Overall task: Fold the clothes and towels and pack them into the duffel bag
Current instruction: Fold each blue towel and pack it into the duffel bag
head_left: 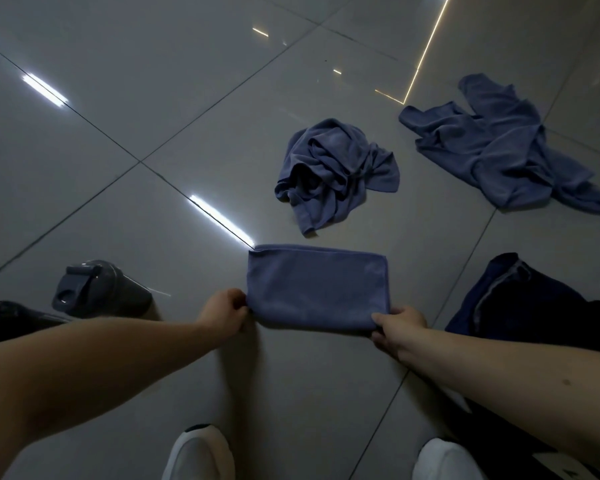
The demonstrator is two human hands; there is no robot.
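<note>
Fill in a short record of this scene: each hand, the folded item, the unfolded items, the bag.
left hand: pinches the folded towel's near left corner
right hand: pinches its near right corner
folded towel: flat rectangle on the tiled floor
unfolded: crumpled blue cloth beyond the towel; blue garment far right
duffel bag: dark, right of the towel

Both bare forearms reach in from the lower corners of the frame toward its lower centre. The left hand (222,311) pinches the lower left corner of the folded towel (316,289) with curled fingers. The right hand (397,327) grips the lower right corner, thumb on top. The hands sit roughly level, well apart.
</note>
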